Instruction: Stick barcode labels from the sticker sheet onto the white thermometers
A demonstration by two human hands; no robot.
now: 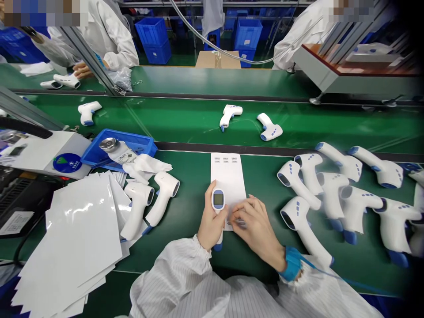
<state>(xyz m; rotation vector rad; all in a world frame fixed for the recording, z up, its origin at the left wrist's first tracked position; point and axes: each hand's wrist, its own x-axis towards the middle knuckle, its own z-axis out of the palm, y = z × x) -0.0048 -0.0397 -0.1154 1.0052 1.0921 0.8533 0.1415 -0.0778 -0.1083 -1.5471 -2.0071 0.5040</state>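
My left hand (pixel 212 221) is wrapped round a white and blue infrared thermometer (pixel 218 199), its small grey screen facing up at me. Beside it, my right hand (pixel 253 225) rests over the lower part of a white label sheet (pixel 228 176) with rows of small dark print. The fingers of that hand are curled together at the sheet, and whatever they pinch is too small or hidden to tell. A blue wrist strap (pixel 292 263) with a cord circles my right wrist.
Several thermometers (pixel 306 229) lie to the right; two thermometers (pixel 164 196) are left, beside stacked glossy white sheets (pixel 82 221). A blue tray (pixel 145 145) holds a metal-topped bottle (pixel 119 150). More thermometers (pixel 270 128) lie on the green belt (pixel 179 119). A co-worker's hand (pixel 82 70) is across it.
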